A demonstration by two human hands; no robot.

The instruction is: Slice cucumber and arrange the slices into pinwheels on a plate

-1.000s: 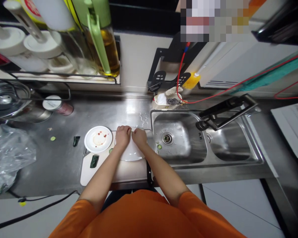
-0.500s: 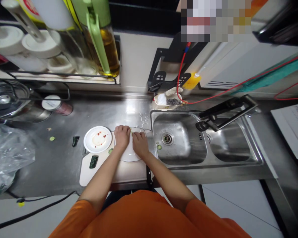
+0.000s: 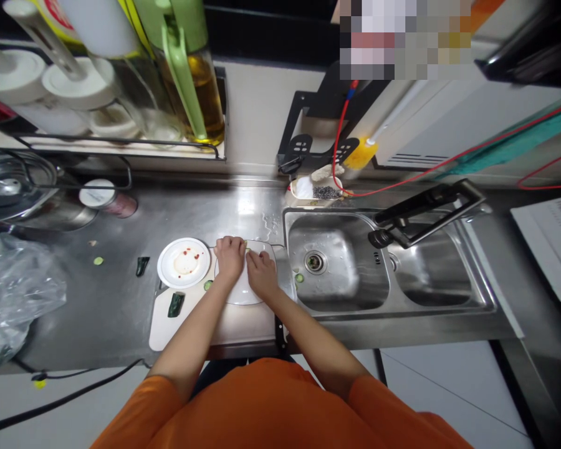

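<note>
Both hands are at the far part of a white plate (image 3: 245, 295), which lies on a pale cutting board (image 3: 161, 333). My left hand (image 3: 230, 257) has its fingers curled and pressed together at the plate's upper left. Close beside it, my right hand (image 3: 262, 274) is closed with its fingertips bent down toward the plate. A tiny green bit shows between the two hands; what the fingers hold is hidden. A round cucumber slice (image 3: 208, 285) lies by my left wrist. On the board's left part rests a dark green cucumber piece (image 3: 176, 305).
A white plate with red bits (image 3: 164, 265) overlaps the board's upper left. Another dark green piece (image 3: 142, 266) lies on the steel counter (image 3: 116, 312). To the right is a double sink (image 3: 339, 302) with a black faucet (image 3: 425, 212). A plastic bag (image 3: 19, 293) lies at left.
My right hand has shifted slightly down and left over the plate, its fingertips drawing back a little. My left hand stays nearly in place.
</note>
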